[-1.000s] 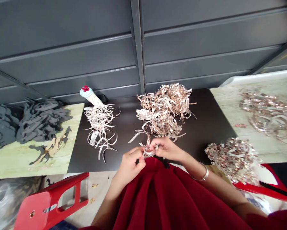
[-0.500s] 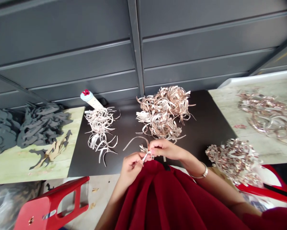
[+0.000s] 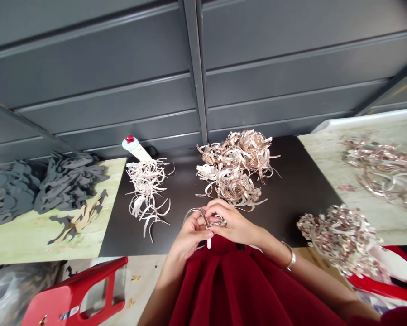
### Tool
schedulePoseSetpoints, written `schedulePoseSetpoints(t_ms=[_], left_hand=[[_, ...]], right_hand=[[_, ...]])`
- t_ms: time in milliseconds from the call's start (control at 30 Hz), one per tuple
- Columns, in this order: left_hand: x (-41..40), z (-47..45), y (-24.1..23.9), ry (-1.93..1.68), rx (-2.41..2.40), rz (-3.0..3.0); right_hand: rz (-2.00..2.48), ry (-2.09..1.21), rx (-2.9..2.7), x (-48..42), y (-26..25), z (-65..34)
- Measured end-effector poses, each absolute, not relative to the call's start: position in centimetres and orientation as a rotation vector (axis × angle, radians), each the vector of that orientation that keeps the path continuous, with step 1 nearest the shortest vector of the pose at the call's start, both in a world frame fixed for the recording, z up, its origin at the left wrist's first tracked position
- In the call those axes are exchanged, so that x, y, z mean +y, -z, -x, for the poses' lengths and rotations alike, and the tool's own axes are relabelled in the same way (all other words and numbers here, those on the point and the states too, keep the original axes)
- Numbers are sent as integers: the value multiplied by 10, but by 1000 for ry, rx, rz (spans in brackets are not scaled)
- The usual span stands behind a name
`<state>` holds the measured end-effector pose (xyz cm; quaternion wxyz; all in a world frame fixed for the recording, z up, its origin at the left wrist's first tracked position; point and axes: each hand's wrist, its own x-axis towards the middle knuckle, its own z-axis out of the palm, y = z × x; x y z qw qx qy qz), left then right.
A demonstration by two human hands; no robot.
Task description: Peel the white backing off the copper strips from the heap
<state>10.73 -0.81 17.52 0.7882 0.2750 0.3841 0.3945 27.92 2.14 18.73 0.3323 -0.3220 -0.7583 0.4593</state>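
Along the near edge of the dark tabletop (image 3: 135, 240), the left hand (image 3: 189, 236) and right hand (image 3: 232, 222) pinch a curled paper strip (image 3: 197, 209); it looks light and springy, probably best held by fingertips close to the pinch.

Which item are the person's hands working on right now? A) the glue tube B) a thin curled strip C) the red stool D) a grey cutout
B: the left hand and right hand meet at the thin curled strip, its fingers closed on the strip.
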Motion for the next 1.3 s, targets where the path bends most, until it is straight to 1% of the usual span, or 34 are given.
schedulePoseSetpoints(t_ms=[100,267,433,633,767,900,1067,1200,1300], left_hand=[[-7,-105,-174,-851,820,-628],[-10,-98,-175,-777,846,-612],[-11,-90,-176,-675,811,-627],[-2,-97,-177,-920,931,-634],[0,-98,-181,-847,905,-691],[-3,-93,-181,-794,857,-703],[-7,-83,-172,-708,761,-701],[-8,-78,-168,-578,657,-676],[-6,-82,-170,-590,743,-703]], right_hand=[[801,-1215,-2033,20,-188,-279],[867,-1380,-1975,26,-188,-287],[751,-1544,-1899,28,-187,-293],[793,-1362,-2047,25,-194,-287],[855,-1326,-2039,26,-192,-289],[836,-1434,-1928,30,-186,-297],[827,-1686,-1624,41,-178,-315],[732,-1788,-1401,46,-174,-323],[653,-1858,-1379,44,-175,-319]])
